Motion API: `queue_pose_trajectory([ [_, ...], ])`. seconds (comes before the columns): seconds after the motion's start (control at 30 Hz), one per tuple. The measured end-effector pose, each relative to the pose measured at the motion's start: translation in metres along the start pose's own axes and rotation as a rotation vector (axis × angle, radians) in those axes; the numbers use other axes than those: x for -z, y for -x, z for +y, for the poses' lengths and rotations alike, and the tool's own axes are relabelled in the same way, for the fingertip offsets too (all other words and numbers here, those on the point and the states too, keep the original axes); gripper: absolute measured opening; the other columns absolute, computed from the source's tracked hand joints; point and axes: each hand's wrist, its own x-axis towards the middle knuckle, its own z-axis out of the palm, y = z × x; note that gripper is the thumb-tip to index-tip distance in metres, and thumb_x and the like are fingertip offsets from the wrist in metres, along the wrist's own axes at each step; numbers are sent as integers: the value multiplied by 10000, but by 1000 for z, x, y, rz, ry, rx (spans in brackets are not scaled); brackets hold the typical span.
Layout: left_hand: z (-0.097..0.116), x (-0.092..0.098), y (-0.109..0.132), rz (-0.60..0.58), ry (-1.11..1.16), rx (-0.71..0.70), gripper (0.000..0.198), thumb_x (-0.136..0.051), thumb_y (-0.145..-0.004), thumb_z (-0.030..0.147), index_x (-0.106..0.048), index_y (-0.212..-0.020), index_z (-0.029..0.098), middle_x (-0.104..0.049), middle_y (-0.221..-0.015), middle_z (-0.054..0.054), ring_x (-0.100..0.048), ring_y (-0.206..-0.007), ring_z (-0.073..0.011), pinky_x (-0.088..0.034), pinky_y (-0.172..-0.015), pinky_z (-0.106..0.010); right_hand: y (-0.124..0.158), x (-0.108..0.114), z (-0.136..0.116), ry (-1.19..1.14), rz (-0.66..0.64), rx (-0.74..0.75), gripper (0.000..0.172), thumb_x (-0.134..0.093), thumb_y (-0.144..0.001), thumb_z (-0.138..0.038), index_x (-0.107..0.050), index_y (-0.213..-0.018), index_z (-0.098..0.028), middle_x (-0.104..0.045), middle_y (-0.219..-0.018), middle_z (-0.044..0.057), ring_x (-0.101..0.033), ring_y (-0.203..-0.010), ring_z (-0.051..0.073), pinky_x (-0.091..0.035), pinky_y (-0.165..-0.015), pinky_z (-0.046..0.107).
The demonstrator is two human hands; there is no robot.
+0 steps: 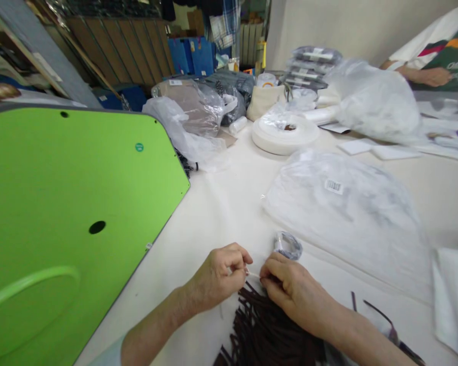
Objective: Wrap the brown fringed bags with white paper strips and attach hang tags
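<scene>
My left hand and my right hand meet over the near part of a white table. Both are pinched on a thin white strand stretched between their fingertips. Under the right hand lies a bundle of dark brown cords, reaching down to the bottom edge. A small clear packet with a grey coil lies just beyond my right fingers.
A big green panel fills the left side. Clear plastic bags lie to the right, a white tape roll further back with more bagged goods. Another person's arm rests at the far right.
</scene>
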Motion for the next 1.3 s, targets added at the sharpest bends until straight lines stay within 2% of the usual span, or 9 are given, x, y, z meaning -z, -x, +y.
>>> queue_pose_trajectory([
  [0.13, -4, -6, -3, 25, 374, 292, 146, -529, -642, 226, -513, -538, 125, -645, -875, -117, -617, -635, -165, -443, -605, -271, -1, 3, 3, -74, 26, -28, 151, -455, -762, -77, -569, -717, -166, -559, -749, 13, -519, -677, 128, -375, -611, 242],
  [0.27, -8, -18, -7, 103, 664, 412, 160, -578, -645, 263, -501, -606, 129, -668, -765, -90, -619, -531, -155, -373, -452, -209, -2, 4, 5, -142, 43, -56, 154, -447, -760, -112, -568, -681, -165, -552, -668, -2, -506, -628, 124, -361, -572, 233],
  [0.4, -11, -28, -7, 102, 719, 390, 301, -634, -690, 404, -491, -721, 141, -655, -769, -67, -622, -530, -150, -382, -420, -189, -1, 4, 8, -183, 53, -97, 149, -442, -747, -137, -571, -678, -162, -531, -615, -16, -483, -580, 116, -340, -532, 226],
  [0.53, -13, -37, -6, 67, 624, 388, 511, -780, -506, 283, -510, -921, 157, -624, -705, -3, -589, -531, -132, -419, -436, -196, 0, 3, 11, -240, 46, -110, 127, -449, -738, -152, -567, -693, -162, -546, -622, -17, -490, -590, 118, -350, -535, 222],
  [0.67, -11, -44, -8, 32, 473, 434, 308, -653, -555, 268, -611, -821, 118, -542, -479, 34, -496, -429, -91, -359, -436, -189, 0, 4, 11, -254, 46, -116, 125, -441, -736, -132, -546, -676, -165, -527, -609, -22, -487, -583, 116, -345, -533, 222],
  [0.93, -14, -39, -9, 77, 371, 465, 155, -630, -588, 284, -608, -649, 143, -489, -409, 48, -421, -383, -83, -277, -406, -194, 2, 10, 5, -43, 70, -1, 172, -453, -737, -55, -593, -706, -151, -560, -732, 23, -523, -682, 132, -378, -615, 237],
  [1.03, -10, -34, -8, 54, 423, 456, 169, -665, -563, 270, -617, -654, 136, -541, -522, 25, -442, -478, -92, -300, -471, -210, 2, 20, 3, -27, 21, 35, 188, -475, -705, -30, -614, -734, -154, -564, -738, 17, -518, -665, 122, -375, -606, 229],
  [1.13, -5, -31, -7, 25, 554, 427, 140, -670, -527, 235, -597, -590, 134, -561, -662, 2, -460, -592, -103, -327, -566, -231, 2, 32, 3, 16, -42, 50, 301, -479, -634, 21, -631, -807, -173, -582, -778, 8, -528, -687, 118, -376, -614, 220],
  [1.3, -2, -32, -8, -52, 820, 433, 117, -622, -502, 219, -557, -547, 133, -511, -633, -10, -446, -594, -112, -329, -586, -245, 1, 36, 3, 411, -128, 75, 285, -468, -637, 17, -627, -799, -157, -612, -837, 57, -559, -738, 162, -371, -664, 281],
])
